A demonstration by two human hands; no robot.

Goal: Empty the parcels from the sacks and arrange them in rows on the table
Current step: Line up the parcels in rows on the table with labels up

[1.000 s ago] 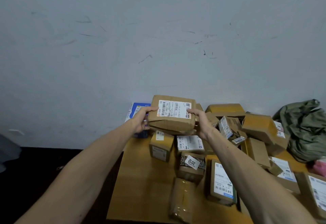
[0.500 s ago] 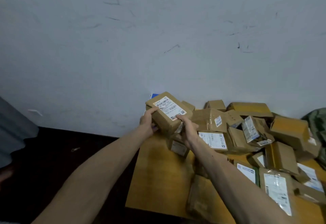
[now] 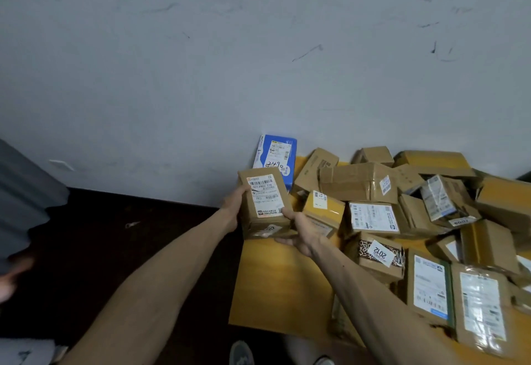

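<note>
Gripping parcel (image 3: pixel 264 200): I see left hand (image 3: pixel 233 206) and right hand (image 3: pixel 301 234) both clamped on it.
Long axis: points at blue box (image 3: pixel 277 157), just beyond.

Dim, even light is cast over the scene, bluish on the wall (image 3: pixel 258 48). The floor (image 3: pixel 115 249) is lost in near-black shadow. Faint glare is seen on a taped parcel (image 3: pixel 482 310). The edges are bent and small print is blurred.
</note>
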